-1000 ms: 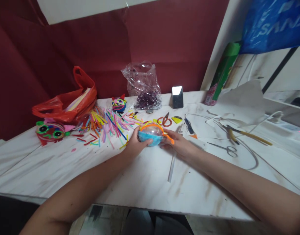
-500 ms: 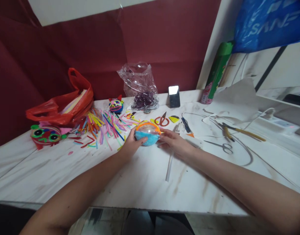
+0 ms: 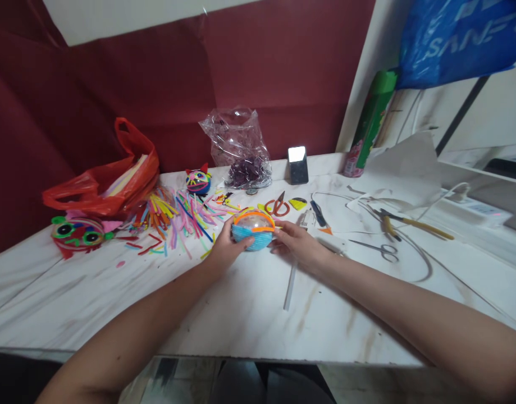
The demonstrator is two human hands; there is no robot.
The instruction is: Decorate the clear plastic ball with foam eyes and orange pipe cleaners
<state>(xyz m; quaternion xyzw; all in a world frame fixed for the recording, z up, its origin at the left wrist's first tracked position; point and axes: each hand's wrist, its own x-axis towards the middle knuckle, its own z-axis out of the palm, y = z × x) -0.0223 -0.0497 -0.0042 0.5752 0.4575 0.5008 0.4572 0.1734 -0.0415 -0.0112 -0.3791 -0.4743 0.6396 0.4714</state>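
A clear round ball, its near lower part covered in light-blue pipe cleaner (image 3: 252,240), sits in my left hand (image 3: 227,247). The left thumb presses on the blue front and the fingers curl around the left side. An orange pipe cleaner (image 3: 263,229) arches over the top of the ball, and a length of it lies across the front above the blue. At the ball's right side my right hand (image 3: 298,244) pinches the orange strip with thumb and forefinger; its other fingers are partly hidden.
Loose pipe cleaners (image 3: 190,216), a red bag (image 3: 89,188) and two decorated balls, one large (image 3: 78,234), one small (image 3: 197,182), lie left. Red scissors (image 3: 277,206) and a glue gun (image 3: 309,219) lie beyond the hands. Pliers (image 3: 421,225), metal scissors (image 3: 379,251) and cables lie right.
The orange strip at the ball's right side now lies across its front, above the blue. Both hands stay nearly in place, and the view has shifted slightly.
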